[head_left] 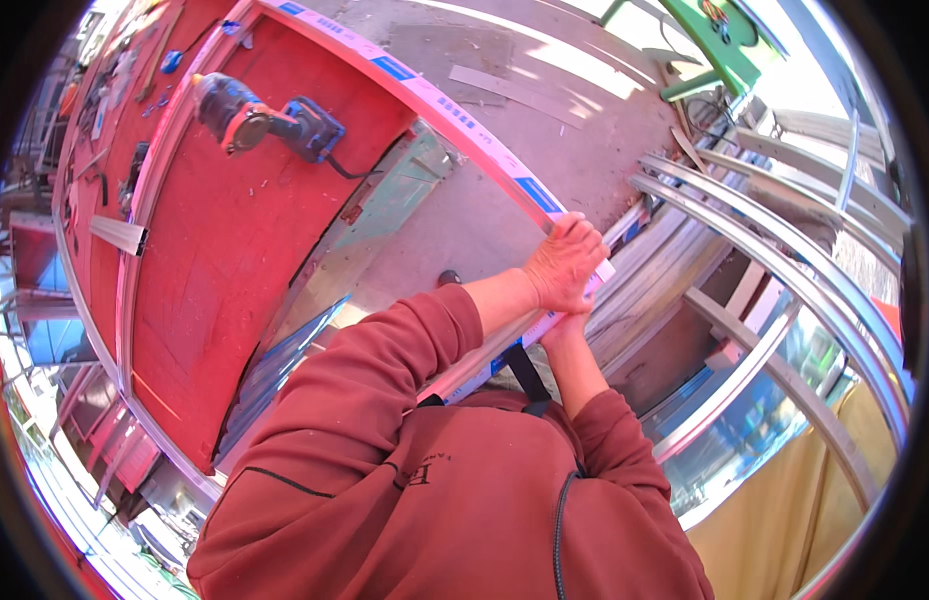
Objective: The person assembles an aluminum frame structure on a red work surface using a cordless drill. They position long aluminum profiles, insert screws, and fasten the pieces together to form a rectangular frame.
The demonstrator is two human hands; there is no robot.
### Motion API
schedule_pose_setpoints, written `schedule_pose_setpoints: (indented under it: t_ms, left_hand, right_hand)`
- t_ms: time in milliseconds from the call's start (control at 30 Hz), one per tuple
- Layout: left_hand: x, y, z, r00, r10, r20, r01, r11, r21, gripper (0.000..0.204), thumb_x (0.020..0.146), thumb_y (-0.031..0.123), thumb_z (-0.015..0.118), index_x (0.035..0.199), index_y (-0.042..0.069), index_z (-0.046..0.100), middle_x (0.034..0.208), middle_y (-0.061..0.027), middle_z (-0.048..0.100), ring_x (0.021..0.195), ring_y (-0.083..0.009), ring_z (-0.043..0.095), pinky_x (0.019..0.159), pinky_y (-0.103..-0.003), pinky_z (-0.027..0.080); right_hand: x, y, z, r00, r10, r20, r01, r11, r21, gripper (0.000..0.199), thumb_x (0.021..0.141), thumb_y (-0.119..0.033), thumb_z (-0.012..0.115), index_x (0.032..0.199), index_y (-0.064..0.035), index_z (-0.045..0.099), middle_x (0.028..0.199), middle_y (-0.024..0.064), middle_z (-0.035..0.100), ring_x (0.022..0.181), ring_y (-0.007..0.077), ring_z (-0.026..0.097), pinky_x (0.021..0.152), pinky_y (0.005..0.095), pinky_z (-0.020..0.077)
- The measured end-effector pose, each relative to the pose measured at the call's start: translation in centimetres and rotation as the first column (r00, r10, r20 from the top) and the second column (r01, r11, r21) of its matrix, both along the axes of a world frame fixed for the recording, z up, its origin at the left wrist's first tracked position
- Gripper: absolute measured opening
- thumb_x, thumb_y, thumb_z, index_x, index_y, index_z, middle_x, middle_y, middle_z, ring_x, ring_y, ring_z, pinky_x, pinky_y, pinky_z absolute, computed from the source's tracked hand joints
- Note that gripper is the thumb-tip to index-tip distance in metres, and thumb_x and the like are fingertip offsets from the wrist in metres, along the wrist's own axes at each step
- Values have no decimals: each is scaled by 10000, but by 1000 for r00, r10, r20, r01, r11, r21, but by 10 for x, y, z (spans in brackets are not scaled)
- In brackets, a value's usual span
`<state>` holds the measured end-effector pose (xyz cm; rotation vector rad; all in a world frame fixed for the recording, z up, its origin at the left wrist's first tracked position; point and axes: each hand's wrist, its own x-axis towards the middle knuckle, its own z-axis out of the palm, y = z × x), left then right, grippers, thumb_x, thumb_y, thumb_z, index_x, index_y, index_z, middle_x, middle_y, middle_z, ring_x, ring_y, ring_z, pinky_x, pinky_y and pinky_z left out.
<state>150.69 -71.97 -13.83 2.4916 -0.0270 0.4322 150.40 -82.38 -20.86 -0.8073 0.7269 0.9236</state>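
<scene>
Frame (pixel 495 153) rests across the red desk (pixel 215 230), its corner overhanging, likely so 2 hands can steady it: the left hand (pixel 568 262) curls closed fingers over it, the right hand (pixel 567 324) (fingers' closure unclear) just below.

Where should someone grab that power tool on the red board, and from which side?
Probably by the handle of the power tool, coming from the picture's lower right. The handle is slimmer than the bulky body and the blue-and-black base at its ends, and the tool's nose seems to point up and left. Whether it stands or lies, I can't tell.
</scene>
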Motion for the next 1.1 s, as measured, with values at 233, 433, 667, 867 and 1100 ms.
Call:
schedule_pose_setpoints:
  t_ms: [233, 433, 667, 867, 1100]
  left_hand:
    - [-11, -1, -3, 997, -3, -77, 5, 1000, 31, 639, 520, 421, 761, 999, 22, 619, 1118, -139, 574, 1215, -311, 448, 1156, -482, 199]
    - [-72, 14, 9, 949, 156, 273, -64, 946, -317, 564, 657, 273, 793, 1151, 82, 598, 1292, -146, 536, 1355, -354, 377, 1164, -520, 213]
    - [-261, 163, -6, 300, 936, 186, -882, 346, -320, 233, 751, 48, 756, 969, 94, 687, 969, -75, 678, 933, -282, 630, 835, -397, 496]
    - [-333, 287, -26, -39, 998, 50, -990, -32, -134, 246, 860, 184, 713, 1076, 68, 697, 1025, -72, 657, 926, -259, 653, 779, -371, 536]
    - [-333, 324, -33, 76, 994, -80, -994, 82, 67, 106, 859, 207, 699, 906, 115, 722, 986, -74, 642, 888, -292, 674, 741, -427, 555]
  right_hand:
    - [135, -77, 54, 818, -62, 572, 403, 772, -492, 279, 984, -345, 418, 912, -118, 565, 830, 3, 565, 762, 164, 559, 715, 334, 493]
    - [65, 152, 147, -26, 524, 852, -434, 761, -481, 152, 976, -52, 550, 1101, 8, 613, 967, 82, 669, 894, 156, 639, 858, 283, 510]
    - [-78, 371, 138, -236, 343, 909, -671, 619, -408, 389, 854, -108, 749, 1192, -13, 581, 1043, 51, 630, 871, 144, 603, 787, 311, 510]
    - [-94, 387, 148, -183, 421, 888, -576, 687, -444, 344, 892, -136, 699, 1198, -25, 586, 801, 11, 617, 720, 92, 571, 717, 265, 473]
    - [-72, 245, 212, -87, 527, 845, -742, 532, -408, 513, 887, -86, 651, 1343, 65, 470, 784, 49, 592, 735, 146, 573, 762, 311, 485]
